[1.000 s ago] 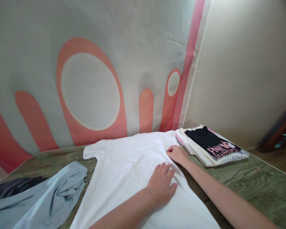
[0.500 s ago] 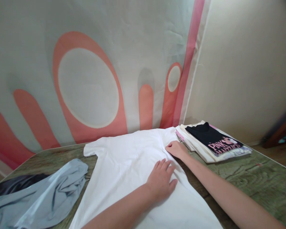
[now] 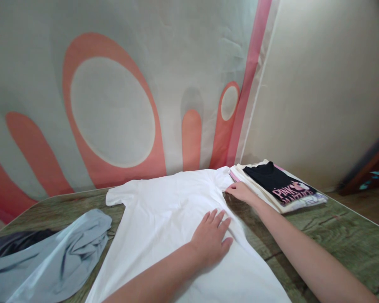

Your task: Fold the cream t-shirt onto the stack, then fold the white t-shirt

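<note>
A white T-shirt [image 3: 164, 210] lies spread flat across the green wood-grain table [image 3: 334, 235]. My left hand [image 3: 210, 237] rests flat on the shirt's right half, fingers stretched out, pressing the cloth down. My right hand [image 3: 240, 191] is at the shirt's right sleeve by the edge, fingers closed in a pinch on the sleeve fabric. Just right of that hand sits a stack of folded shirts [image 3: 281, 187] with a black shirt printed in pink letters on top.
A crumpled light grey garment [image 3: 57, 256] and a dark one [image 3: 9, 248] lie at the left of the table. A banner with orange shapes [image 3: 113, 105] hangs behind the table. A beige wall [image 3: 328, 84] is at the right.
My right hand has slid outward to the right along the sleeve, pulling it flatter toward the folded stack. My left hand has stayed pressed on the shirt. The view has shifted slightly.
</note>
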Available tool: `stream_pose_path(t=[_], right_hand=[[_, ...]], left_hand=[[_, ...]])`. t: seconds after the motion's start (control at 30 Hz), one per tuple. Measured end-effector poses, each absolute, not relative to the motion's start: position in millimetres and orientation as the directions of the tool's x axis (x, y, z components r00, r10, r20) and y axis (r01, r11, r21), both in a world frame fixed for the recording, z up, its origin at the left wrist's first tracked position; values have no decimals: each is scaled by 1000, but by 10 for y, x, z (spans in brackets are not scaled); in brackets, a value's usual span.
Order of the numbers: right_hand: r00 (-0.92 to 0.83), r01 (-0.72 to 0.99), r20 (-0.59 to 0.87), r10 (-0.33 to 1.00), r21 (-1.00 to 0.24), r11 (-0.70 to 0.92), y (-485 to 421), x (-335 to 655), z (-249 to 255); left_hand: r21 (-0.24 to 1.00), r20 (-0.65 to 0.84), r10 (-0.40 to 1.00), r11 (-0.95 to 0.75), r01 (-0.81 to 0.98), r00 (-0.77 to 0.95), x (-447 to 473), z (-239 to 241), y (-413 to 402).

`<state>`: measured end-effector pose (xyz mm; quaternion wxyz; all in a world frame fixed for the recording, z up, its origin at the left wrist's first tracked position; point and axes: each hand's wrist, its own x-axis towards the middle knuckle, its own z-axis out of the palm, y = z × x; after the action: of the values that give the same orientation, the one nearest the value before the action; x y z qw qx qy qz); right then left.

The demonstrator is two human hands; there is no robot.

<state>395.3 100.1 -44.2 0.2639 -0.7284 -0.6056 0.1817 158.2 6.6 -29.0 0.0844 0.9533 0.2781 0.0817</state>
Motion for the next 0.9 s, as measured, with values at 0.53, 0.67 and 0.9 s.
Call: stream_pose_path(t=[0.53, 0.67, 0.9], right_hand=[[160, 846, 73, 984, -525, -98, 952, 3837, -417], [183, 851, 114, 976, -516, -99, 912, 3772, -449], [205, 828, 131, 970, -552, -100, 901, 3669, -469]], left_hand=[[203, 79, 520, -844, 497, 850, 1571, -282, 41], [202, 81, 514, -848, 491, 854, 1561, -286, 17], [175, 160, 580, -813, 555, 799, 1487, -149, 302]])
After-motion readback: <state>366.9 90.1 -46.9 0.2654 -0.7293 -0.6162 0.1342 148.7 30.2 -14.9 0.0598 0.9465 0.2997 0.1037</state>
